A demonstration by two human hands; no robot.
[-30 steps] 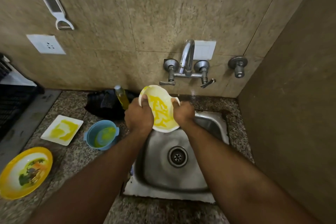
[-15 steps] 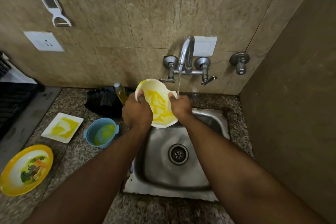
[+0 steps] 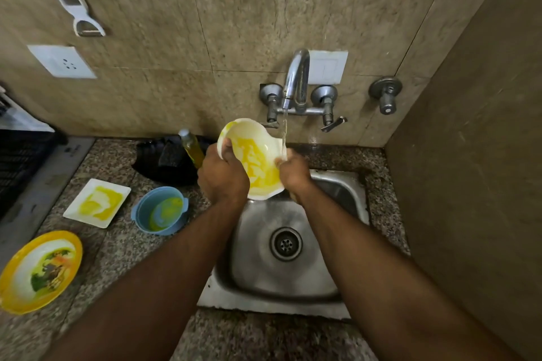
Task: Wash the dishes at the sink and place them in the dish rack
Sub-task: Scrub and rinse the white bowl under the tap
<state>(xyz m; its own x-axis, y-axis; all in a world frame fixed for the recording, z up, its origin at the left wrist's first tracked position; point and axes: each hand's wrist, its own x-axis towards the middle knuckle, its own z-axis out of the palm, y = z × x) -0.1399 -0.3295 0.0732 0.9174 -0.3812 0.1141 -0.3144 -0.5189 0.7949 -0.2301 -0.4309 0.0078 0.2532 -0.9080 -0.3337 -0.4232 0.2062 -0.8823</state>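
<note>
the white bowl [image 3: 255,161], smeared yellow, tilts over the sink [image 3: 346,202] at its 12 o'clock under the tap stream, left hand [image 3: 223,177] and right hand [image 3: 294,170] clamped on opposite rims. it looks rigid, light, likely breakable, and slippery when wet, so rim grips seem safest.

There is only one view, from a wide-angle camera worn on the person's head, so no second view shares the scene. It looks forward and steeply down from standing height over the speckled granite worktop [image 3: 117,246], facing the beige tiled wall [image 3: 234,9] at 12 o'clock. The square steel sink basin [image 3: 264,272] sits just below centre, close beneath the lens, and the curved chrome wall tap [image 3: 297,76] stands above it. Both forearms run in from 5 and 7 o'clock, so the camera is near, at arm's reach. The wide lens bends the side wall [image 3: 469,155] inward at 3 o'clock.
</note>
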